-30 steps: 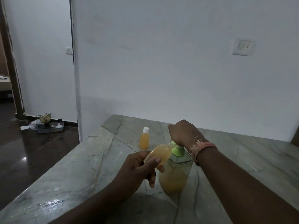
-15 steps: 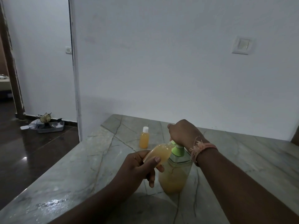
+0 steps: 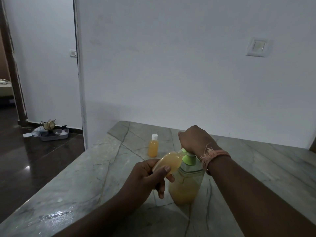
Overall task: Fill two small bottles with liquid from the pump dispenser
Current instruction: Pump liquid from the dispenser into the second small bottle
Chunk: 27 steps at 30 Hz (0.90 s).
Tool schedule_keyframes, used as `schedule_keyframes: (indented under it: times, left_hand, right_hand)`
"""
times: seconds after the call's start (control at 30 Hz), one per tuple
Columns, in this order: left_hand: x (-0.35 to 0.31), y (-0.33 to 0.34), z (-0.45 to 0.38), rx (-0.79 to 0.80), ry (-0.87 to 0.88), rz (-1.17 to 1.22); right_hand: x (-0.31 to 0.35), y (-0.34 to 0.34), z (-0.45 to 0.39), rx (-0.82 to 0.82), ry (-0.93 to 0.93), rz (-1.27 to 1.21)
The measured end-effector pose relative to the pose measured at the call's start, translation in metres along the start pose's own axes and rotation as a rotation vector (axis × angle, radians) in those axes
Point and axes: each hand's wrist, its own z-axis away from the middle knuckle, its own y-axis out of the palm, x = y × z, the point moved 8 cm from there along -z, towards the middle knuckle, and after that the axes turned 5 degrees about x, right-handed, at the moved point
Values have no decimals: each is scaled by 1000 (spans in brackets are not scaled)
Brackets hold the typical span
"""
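Left hand (image 3: 145,175) grips the small bottle (image 3: 168,160) tilted, mouth up-right at the green spout. Right hand (image 3: 195,141), curled, presses the pump dispenser (image 3: 187,183) head from above.

The desk (image 3: 256,168) was seen as grey-green marble crossed by dark veins. Orange-yellow liquid filled the capped small bottle (image 3: 153,148), topped by a white cap, and the tilted small bottle (image 3: 168,161). The pump dispenser (image 3: 186,183) was clear with a light green pump. A pinkish frayed thread (image 3: 213,155) was worn on the right wrist.
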Motion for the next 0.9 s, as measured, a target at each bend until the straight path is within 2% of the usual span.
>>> schedule_keyframes:
  times: [0.1,0.37,0.5,0.73,0.9]
  left_hand:
    - [-1,-1,1,-10,-3,-26]
    - [-7,3,2,-5,5,-10]
    - [-4,2,1,-2,1,-26]
    - [-8,3,2,-1,14,-21]
    - [-7,2,0,12,32,-21]
  right_hand:
    - [-6,0,-4,-14,50,-79]
    - [-5,-9,-2,-91,9,-135]
    - [-8,4,-5,-14,14,-148]
    - [-1,-5,-6,-20,-2,-83]
    - [-8,-4,-8,-65,11,-199]
